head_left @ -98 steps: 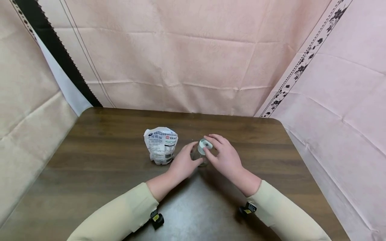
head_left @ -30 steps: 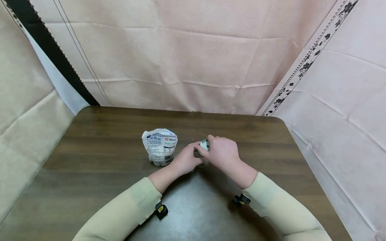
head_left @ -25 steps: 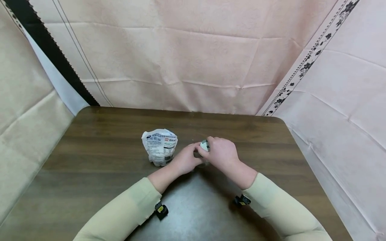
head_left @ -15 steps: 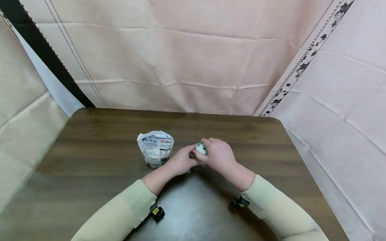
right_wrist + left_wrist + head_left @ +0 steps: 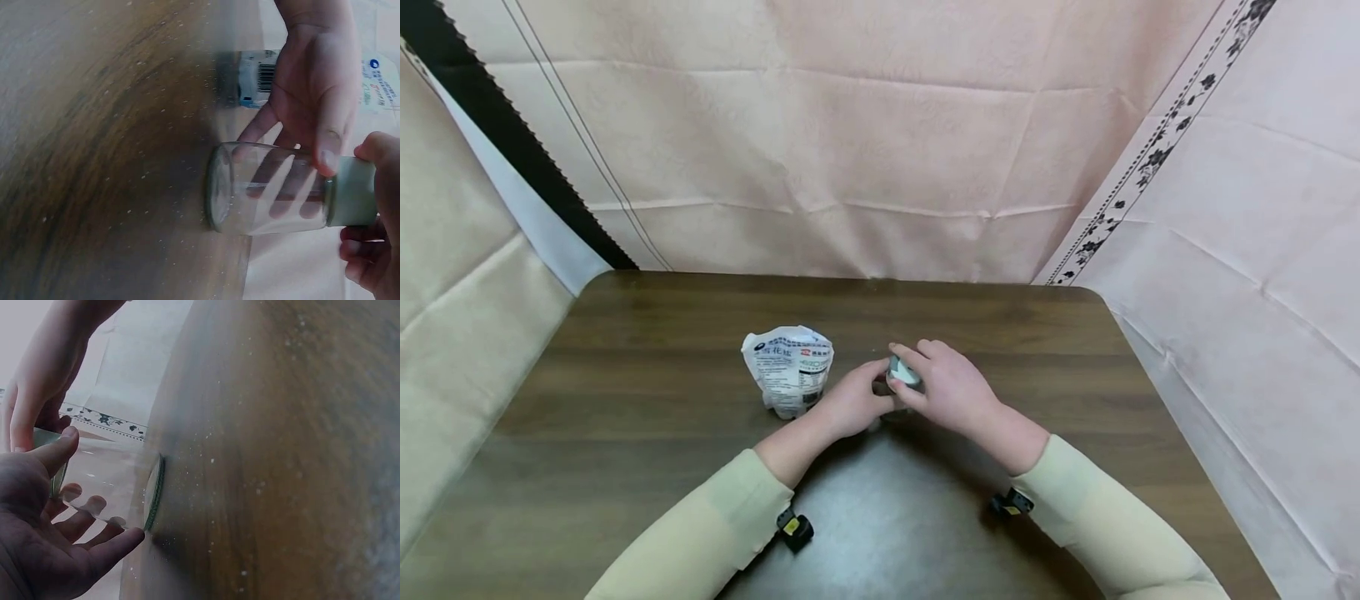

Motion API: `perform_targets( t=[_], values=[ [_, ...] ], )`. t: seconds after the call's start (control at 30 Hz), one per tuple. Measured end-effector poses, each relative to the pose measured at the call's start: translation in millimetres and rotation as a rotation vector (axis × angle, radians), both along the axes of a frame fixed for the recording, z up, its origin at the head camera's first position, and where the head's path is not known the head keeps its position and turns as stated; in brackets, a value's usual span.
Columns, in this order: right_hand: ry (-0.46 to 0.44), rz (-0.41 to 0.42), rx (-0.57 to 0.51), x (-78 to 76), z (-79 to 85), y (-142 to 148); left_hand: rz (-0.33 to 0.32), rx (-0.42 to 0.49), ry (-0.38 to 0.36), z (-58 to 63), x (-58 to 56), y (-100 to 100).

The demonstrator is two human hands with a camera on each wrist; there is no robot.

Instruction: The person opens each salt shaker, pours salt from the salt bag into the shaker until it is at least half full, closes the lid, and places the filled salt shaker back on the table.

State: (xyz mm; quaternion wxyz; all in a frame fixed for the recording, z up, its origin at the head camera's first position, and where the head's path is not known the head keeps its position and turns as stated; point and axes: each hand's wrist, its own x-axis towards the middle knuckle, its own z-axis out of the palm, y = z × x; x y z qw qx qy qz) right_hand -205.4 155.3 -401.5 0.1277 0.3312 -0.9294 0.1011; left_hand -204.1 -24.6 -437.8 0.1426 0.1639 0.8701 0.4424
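A clear glass jar with a pale green lid has its base on the brown table. My left hand holds the jar's body, its fingers curled around the glass behind and its thumb near the lid's edge in the right wrist view. On the lid is my right hand, thumb on one side and fingers on the other. In the right wrist view the lid sits on the jar; whether it is loose cannot be told. The jar's glass is mostly hidden by my hands in the head view.
A white printed bag stands on the table just left of my left hand. Small white specks dot the tabletop in both wrist views. Pale pink cloth hangs beyond the table's back edge and at both sides.
My right hand has turned on the lid; its fingers, curled tightly half a second ago, now reach straighter across it. My left hand keeps its hold on the jar. The bag stays put.
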Motion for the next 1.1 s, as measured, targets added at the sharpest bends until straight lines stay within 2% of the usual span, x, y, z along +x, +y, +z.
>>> perform_targets(
  t=[0.23, 0.4, 0.5, 0.7, 0.77, 0.9, 1.1],
  values=[
    [-0.142, -0.020, -0.043, 1.3, 3.8, 7.0, -0.007, 0.023, 0.004, 1.2, 1.7, 1.6],
    [-0.182, 0.084, -0.018, -1.2, 9.1, 11.8, -0.001, 0.033, -0.039, 3.9, 2.4, 0.8],
    [-0.220, 0.145, -0.004, -3.4, 12.0, 14.0, 0.004, 0.021, -0.038, 4.5, 2.0, 0.6],
    [-0.365, 0.186, 0.007, -4.8, 15.4, 18.8, 0.002, 0.025, -0.068, 3.0, 2.3, 1.1],
    [-0.395, 0.186, 0.001, -4.0, 16.0, 19.2, 0.003, 0.037, -0.083, 2.0, 2.0, 1.3],
    [-0.379, 0.158, -0.017, -0.6, 16.7, 17.6, -0.002, 0.045, -0.088, 0.3, 0.5, 1.2],
    [-0.313, 0.012, -0.098, 8.6, 28.1, 6.6, -0.011, 0.058, -0.084, 1.8, 1.9, 0.4]
  ],
)
